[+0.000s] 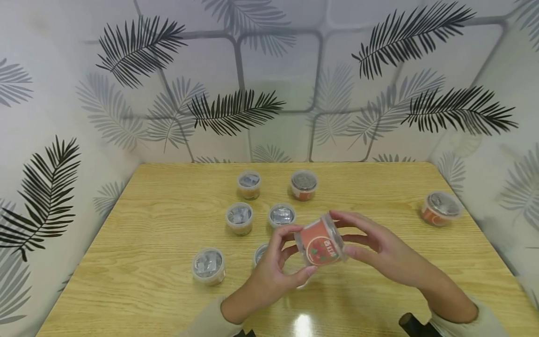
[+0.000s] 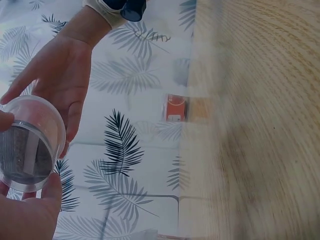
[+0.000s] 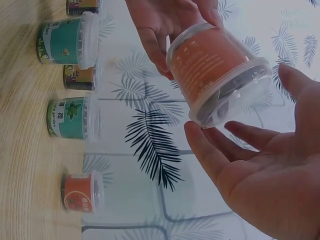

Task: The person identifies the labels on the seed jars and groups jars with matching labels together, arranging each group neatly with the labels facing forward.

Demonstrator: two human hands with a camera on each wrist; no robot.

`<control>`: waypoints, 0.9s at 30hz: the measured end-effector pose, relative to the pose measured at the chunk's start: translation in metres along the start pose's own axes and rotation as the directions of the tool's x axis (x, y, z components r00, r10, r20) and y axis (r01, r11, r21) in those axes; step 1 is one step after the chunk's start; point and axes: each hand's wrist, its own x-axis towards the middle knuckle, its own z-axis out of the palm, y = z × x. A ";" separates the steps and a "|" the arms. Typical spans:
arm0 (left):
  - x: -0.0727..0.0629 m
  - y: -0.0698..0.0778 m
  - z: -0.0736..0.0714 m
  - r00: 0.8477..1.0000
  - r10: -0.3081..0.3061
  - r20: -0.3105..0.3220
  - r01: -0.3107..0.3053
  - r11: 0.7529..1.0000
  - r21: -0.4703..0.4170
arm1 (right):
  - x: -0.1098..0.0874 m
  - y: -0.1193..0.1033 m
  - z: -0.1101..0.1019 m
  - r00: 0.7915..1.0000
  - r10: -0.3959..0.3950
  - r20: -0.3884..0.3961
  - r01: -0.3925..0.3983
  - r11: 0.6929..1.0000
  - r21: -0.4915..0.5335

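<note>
Leaf-print wall covering (image 1: pixel 290 70) fills the back and sides. Pale wood-grain counter (image 1: pixel 160 224) in front, cups spread over it.

Left hand (image 1: pixel 278 269): pinches the held cup (image 1: pixel 321 245) near its base end, thumb low on the side, fingers behind. Right hand (image 1: pixel 381 243): fingers spread around the lid end, fingertips at the rim, no firm grip that I can see. Cup is in the air over the middle of the counter, between both hands, tilted on its side, lid end toward the right hand.

Resting cups: far-right cup (image 1: pixel 441 208) well apart from the rest; back-centre cup (image 1: pixel 303 185); back-left cup (image 1: pixel 249 185); two in the middle row (image 1: pixel 239 218); front-left cup (image 1: pixel 208 267); one partly hidden behind the left hand (image 1: pixel 260 252).

Smaller stuff: clear lid (image 3: pixel 235 95) looks seated, dark contents behind it. Red label carries a tomato picture.

Risks, my read: the left pinch seems to carry most of the load, so smooth plastic plus tilt could mean a slip onto the cups below. Squeezing the thin wall or prying the rim could pop the lid and spill contents. Low left wrist could bump the half-hidden cup.
</note>
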 end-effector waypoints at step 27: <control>0.001 0.002 -0.001 0.999 -0.034 0.028 0.033 0.998 0.044 | -0.001 -0.001 0.000 0.998 0.059 -0.018 -0.058 0.997 0.042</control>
